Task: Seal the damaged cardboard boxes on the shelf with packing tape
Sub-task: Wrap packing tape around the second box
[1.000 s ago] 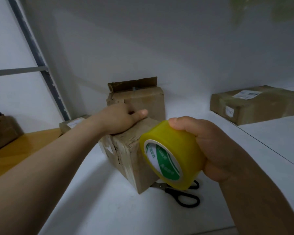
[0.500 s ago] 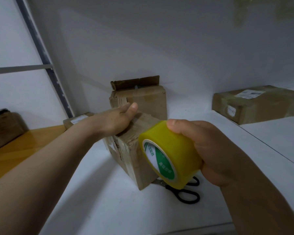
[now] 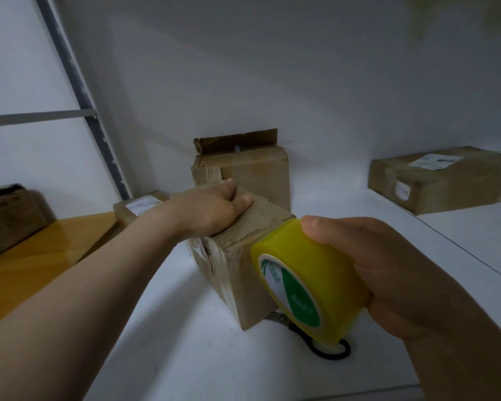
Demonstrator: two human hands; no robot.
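Boxes stand on a white shelf (image 3: 171, 351) against a pale wall. The near box (image 3: 245, 279) sits corner-on to the camera, its cardboard creased and split along the left front edge, with old tape wrinkled over the top. The left hand (image 3: 211, 211) lies on top of this box, palm down, its fingers (image 3: 229, 187) bent over the far edge and the thumb stretched along the lid, holding the box in place. The right hand (image 3: 388, 273) grips a yellow tape roll (image 3: 318, 270), thumb across the top and the other fingers wrapped behind it out of sight. The roll touches the upper right corner of the near box, and its green and white core faces the camera. Black-handled scissors (image 3: 331, 347) lie on the shelf just below the roll, partly hidden by it.

Just behind the near box stands a back box (image 3: 258, 175) with a torn flap sticking up. A small box (image 3: 141, 205) with a white label lies to the left, beside a metal post (image 3: 78, 82). A flat box (image 3: 446, 182) with labels sits well apart on the right. Farther left, a dark box (image 3: 9, 215) rests on a yellow board (image 3: 41, 256).
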